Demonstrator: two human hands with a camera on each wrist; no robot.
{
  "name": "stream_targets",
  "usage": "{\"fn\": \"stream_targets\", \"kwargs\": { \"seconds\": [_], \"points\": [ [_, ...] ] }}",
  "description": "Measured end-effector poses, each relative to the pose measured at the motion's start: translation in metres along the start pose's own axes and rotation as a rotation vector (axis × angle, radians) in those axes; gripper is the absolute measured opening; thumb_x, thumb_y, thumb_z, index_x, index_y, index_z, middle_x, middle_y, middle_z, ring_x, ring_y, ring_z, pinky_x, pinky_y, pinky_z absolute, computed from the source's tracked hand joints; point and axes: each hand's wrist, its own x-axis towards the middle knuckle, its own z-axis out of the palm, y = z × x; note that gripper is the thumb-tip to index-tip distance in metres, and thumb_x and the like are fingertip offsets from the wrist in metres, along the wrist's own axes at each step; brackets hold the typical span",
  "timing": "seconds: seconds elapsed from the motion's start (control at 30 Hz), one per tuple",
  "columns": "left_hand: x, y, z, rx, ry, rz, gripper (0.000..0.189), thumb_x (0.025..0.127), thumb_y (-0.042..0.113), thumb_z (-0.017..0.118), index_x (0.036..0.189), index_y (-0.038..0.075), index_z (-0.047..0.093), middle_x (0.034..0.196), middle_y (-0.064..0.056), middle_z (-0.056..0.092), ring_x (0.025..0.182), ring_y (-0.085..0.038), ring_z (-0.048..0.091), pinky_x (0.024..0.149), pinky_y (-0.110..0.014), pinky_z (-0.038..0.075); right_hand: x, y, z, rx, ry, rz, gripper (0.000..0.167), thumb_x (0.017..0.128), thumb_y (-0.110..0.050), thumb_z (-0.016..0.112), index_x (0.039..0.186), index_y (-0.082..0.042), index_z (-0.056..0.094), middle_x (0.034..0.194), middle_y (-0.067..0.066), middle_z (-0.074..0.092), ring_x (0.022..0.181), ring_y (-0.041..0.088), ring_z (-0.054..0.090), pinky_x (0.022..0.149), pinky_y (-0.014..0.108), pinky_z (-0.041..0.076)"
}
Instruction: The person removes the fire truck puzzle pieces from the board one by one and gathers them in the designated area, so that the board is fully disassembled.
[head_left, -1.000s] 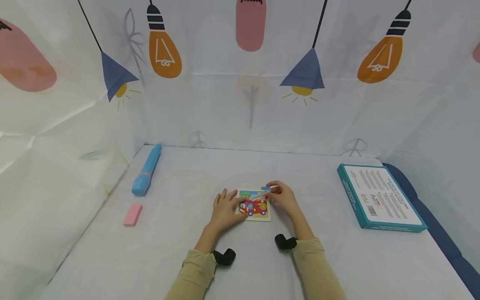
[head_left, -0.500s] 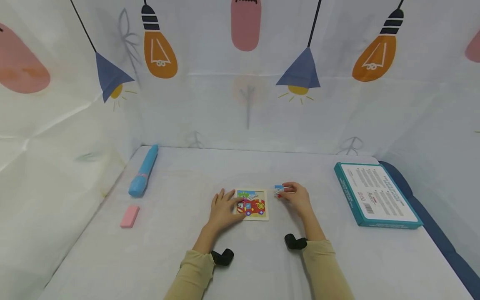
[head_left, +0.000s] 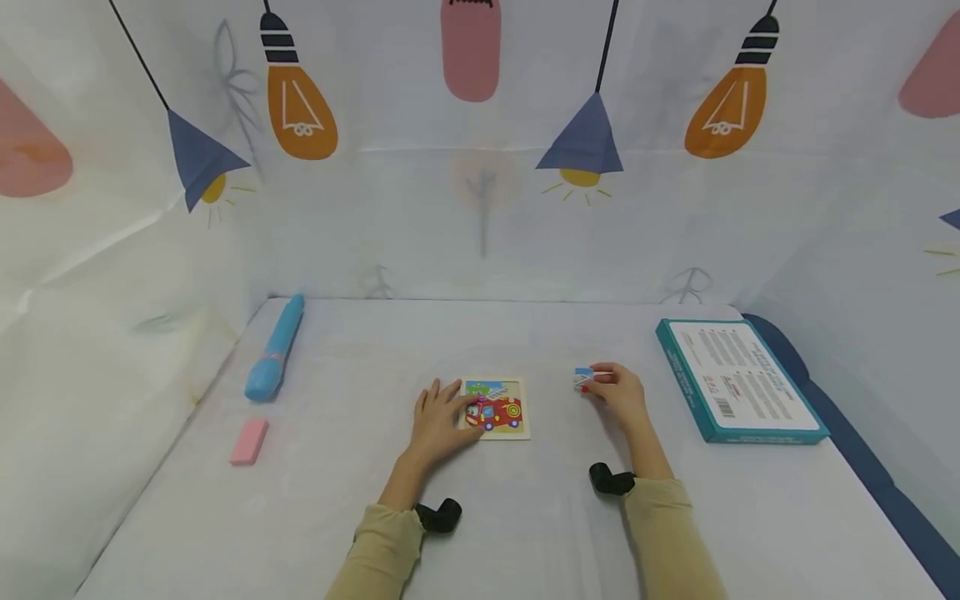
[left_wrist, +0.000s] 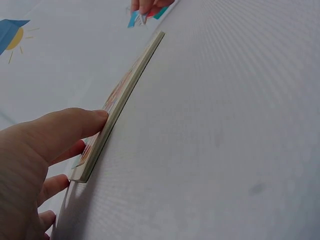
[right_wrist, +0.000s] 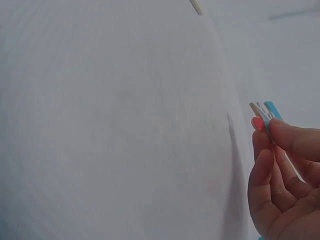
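A small wooden puzzle board (head_left: pixel 506 427) with a red fire engine picture lies flat on the table. Its upper right corner shows bare tan backing. My left hand (head_left: pixel 437 423) rests on the board's left side, with thumb and forefinger on its face and the other fingers spread beyond the edge. To the right of the board, my right hand (head_left: pixel 621 397) pinches a puzzle piece (head_left: pixel 582 378) between thumb and fingers. The piece (right_wrist: pixel 266 112) is blue with a white ladder pattern and a red bit; the fingers cover part of it.
A blue toy microphone (head_left: pixel 276 348) and a pink block (head_left: pixel 249 442) lie on the left of the white table (head_left: pixel 525 525). At the right lies a teal-edged box (head_left: pixel 742 379) with printed text. A patterned white curtain hangs behind.
My right hand has moved right, carrying the puzzle piece away from the board's upper right corner. My left hand stays on the board. The head view has shifted slightly.
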Motion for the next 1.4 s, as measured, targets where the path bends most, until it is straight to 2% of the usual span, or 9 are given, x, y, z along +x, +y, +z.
{"fn": "stream_targets", "kwargs": {
  "seconds": [0.13,0.27,0.47,0.7,1.07,1.4],
  "points": [
    [-0.001,-0.001,0.000,0.006,-0.003,-0.015,0.054,0.071,0.040,0.071,0.119,0.017,0.063,0.140,-0.014,0.043,0.135,-0.044,0.021,0.108,-0.056,0.013,0.003,0.007,-0.011,0.015,0.019,0.003,0.038,0.087,-0.010,0.060,0.122,0.002,0.054,0.108,0.018,0.057,0.080,0.009,0.055,0.066,0.016,0.047],
    [0.000,-0.001,0.000,0.005,-0.004,-0.011,0.054,0.072,0.041,0.071,0.119,0.017,0.063,0.140,-0.013,0.043,0.135,-0.044,0.021,0.108,-0.056,0.012,0.005,0.014,-0.022,0.027,0.056,0.030,0.038,0.087,-0.008,0.059,0.123,0.002,0.053,0.107,0.016,0.055,0.086,0.014,0.053,0.068,0.012,0.047],
    [0.000,0.000,0.002,-0.003,-0.003,0.002,0.054,0.071,0.040,0.072,0.119,0.016,0.063,0.139,-0.014,0.043,0.134,-0.045,0.021,0.107,-0.057,0.013,0.004,0.023,-0.036,-0.023,0.083,0.048,0.038,0.088,-0.009,0.057,0.125,0.001,0.053,0.112,0.018,0.053,0.095,0.022,0.051,0.067,0.011,0.045],
    [0.000,-0.002,0.002,0.007,0.002,0.007,0.054,0.071,0.040,0.071,0.119,0.016,0.063,0.139,-0.014,0.044,0.134,-0.045,0.021,0.107,-0.057,0.013,0.004,0.030,-0.044,-0.042,0.099,0.075,0.038,0.090,-0.010,0.054,0.127,0.000,0.051,0.113,0.018,0.052,0.096,0.023,0.050,0.066,0.011,0.043],
    [-0.001,-0.001,0.001,0.005,0.001,0.009,0.055,0.071,0.040,0.071,0.119,0.015,0.063,0.139,-0.014,0.044,0.134,-0.045,0.021,0.107,-0.057,0.013,-0.002,0.028,-0.053,-0.159,0.168,0.069,0.036,0.090,-0.009,0.053,0.125,0.003,0.053,0.111,0.022,0.054,0.097,0.029,0.051,0.070,0.023,0.043],
    [-0.001,-0.002,0.003,0.010,0.004,0.016,0.054,0.072,0.041,0.071,0.119,0.015,0.063,0.139,-0.015,0.044,0.134,-0.045,0.022,0.107,-0.058,0.013,0.003,0.029,-0.049,-0.347,0.276,0.039,0.034,0.088,-0.007,0.057,0.120,0.006,0.055,0.100,0.023,0.058,0.089,0.033,0.053,0.073,0.040,0.043]
  ]
}}
